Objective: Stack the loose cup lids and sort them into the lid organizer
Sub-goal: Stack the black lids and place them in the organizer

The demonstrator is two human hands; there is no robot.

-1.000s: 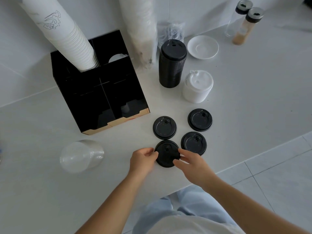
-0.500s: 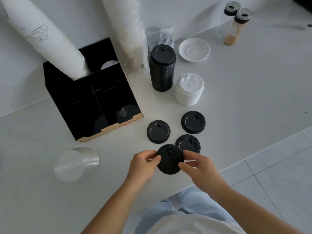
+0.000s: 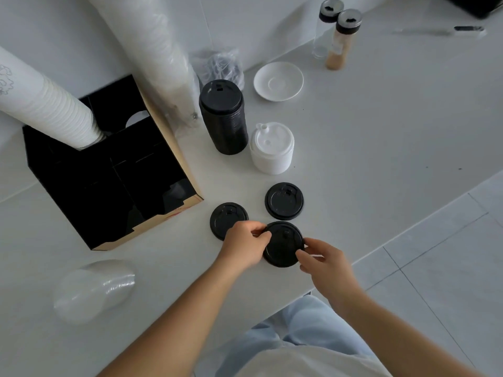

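Left hand point(image 3: 242, 247) and right hand point(image 3: 324, 258) pinch black lid point(image 3: 283, 244).

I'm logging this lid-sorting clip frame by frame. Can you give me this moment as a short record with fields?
held: round black plastic cup lid, both hands at its rim
left hand: fingers pinch the lid's left edge
right hand: fingers pinch its right edge
loose lids: two flat black lids on the white counter
organizer: black compartmented box, left of the lids
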